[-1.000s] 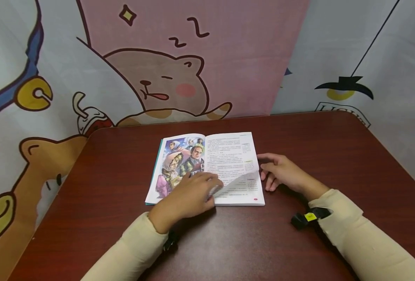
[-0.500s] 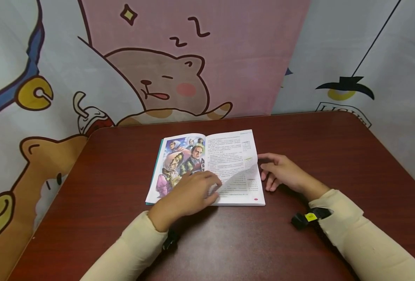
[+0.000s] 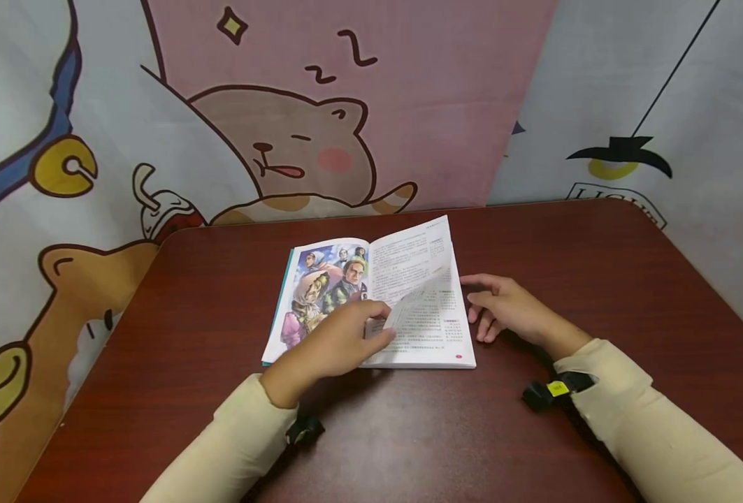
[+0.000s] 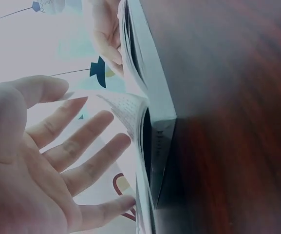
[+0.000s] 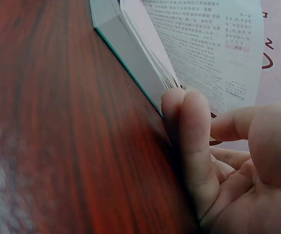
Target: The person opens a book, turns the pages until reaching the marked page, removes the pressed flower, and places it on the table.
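A thick paperback book (image 3: 456,349) lies open on the table, a colour picture of several people on its left page and printed text on the right. My left hand (image 3: 340,339) pinches the lower corner of a text page (image 3: 409,262) between thumb and index finger; the leaf bows up off the stack. In the left wrist view the other fingers (image 4: 89,168) of that hand are spread out. Beside the book's right edge, my right hand (image 3: 512,311) rests on the table, fingers loosely bent. Its fingertips (image 5: 195,100) sit right at the page edges in the right wrist view.
The reddish-brown wooden table (image 3: 409,440) extends around the book on all sides. Behind it hangs a cloth backdrop (image 3: 446,91) with cartoon animals. A black wrist device (image 3: 544,392) with a yellow label sits by the right sleeve.
My left hand has turned and shifted slightly up, lifting the page; its top corner now stands higher and further from the stack. The right hand has stayed in place.
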Available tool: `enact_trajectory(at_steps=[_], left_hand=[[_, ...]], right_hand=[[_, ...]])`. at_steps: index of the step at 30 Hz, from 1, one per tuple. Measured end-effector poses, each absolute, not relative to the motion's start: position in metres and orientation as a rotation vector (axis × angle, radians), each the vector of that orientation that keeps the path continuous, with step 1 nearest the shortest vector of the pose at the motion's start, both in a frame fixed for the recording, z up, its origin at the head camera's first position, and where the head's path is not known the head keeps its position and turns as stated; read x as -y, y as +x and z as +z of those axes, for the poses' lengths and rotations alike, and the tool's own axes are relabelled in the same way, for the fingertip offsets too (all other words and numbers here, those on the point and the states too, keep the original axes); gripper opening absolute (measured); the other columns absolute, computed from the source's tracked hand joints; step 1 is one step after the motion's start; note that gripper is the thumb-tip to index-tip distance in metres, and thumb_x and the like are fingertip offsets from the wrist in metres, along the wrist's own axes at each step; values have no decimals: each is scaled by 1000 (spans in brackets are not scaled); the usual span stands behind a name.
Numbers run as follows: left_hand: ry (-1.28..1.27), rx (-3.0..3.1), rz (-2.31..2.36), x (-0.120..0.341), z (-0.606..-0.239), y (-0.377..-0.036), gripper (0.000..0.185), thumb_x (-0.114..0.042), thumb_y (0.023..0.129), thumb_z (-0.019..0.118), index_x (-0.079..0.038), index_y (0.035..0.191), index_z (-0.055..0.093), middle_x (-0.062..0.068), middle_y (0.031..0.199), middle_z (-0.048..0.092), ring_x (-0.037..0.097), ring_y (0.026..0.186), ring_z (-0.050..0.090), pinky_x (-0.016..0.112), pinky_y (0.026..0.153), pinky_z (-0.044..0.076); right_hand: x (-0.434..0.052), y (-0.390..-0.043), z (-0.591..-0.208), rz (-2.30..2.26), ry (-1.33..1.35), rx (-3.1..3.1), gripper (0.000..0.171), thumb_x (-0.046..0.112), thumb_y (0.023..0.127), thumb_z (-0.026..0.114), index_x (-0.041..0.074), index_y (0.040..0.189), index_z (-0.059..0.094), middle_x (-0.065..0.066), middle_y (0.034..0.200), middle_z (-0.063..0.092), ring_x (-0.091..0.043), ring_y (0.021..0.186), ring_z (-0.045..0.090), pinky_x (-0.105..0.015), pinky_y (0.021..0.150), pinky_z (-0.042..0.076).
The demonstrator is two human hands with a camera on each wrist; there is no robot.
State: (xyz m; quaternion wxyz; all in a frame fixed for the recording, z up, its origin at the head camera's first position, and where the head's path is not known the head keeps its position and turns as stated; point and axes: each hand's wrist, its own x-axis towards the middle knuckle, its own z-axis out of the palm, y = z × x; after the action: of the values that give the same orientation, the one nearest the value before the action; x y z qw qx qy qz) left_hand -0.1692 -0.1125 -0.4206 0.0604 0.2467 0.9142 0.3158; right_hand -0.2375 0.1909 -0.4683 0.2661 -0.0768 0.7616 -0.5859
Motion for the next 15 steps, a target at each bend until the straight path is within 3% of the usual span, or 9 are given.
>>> enact_trajectory(at_steps=[1, 4, 6, 11, 15], left_hand=[[728, -2760, 972, 113, -420, -169, 12, -25, 95, 68, -15, 102, 70, 1, 108, 73, 17, 77, 61, 34, 82, 51], [687, -2732, 1037, 113, -418, -168, 10, -24, 95, 68, -17, 103, 69, 2, 109, 73, 13, 73, 59, 33, 79, 51], [665, -2692, 1110, 113, -417, -168, 15, -21, 95, 67, -16, 109, 68, 4, 109, 72, 11, 77, 62, 34, 81, 53], [592, -2603, 1290, 115, -417, -170, 37, -16, 95, 66, -7, 130, 59, 9, 113, 70, 22, 102, 69, 38, 88, 56], [582, -2617, 1319, 118, -417, -172, 33, -17, 96, 66, -8, 126, 59, 9, 112, 66, 24, 102, 68, 35, 84, 56]], right_hand=[[-191, -238, -469, -1581, -209, -2060, 52, 12, 103, 45, 5, 153, 32, -13, 81, 60, -21, 53, 65, -38, 50, 57], [-191, -238, -469, -1581, -212, -2065, 52, 13, 103, 45, 5, 153, 32, -14, 81, 60, -22, 53, 65, -39, 51, 57], [-191, -238, -469, -1580, -211, -2064, 52, 12, 103, 45, 5, 153, 32, -13, 81, 60, -22, 53, 65, -39, 51, 57], [-190, -236, -468, -1573, -208, -2062, 52, 12, 103, 45, 5, 153, 32, -13, 81, 60, -21, 53, 65, -38, 51, 57], [-191, -236, -467, -1571, -205, -2071, 52, 13, 103, 45, 5, 153, 32, -14, 81, 60, -21, 53, 65, -38, 51, 57]])
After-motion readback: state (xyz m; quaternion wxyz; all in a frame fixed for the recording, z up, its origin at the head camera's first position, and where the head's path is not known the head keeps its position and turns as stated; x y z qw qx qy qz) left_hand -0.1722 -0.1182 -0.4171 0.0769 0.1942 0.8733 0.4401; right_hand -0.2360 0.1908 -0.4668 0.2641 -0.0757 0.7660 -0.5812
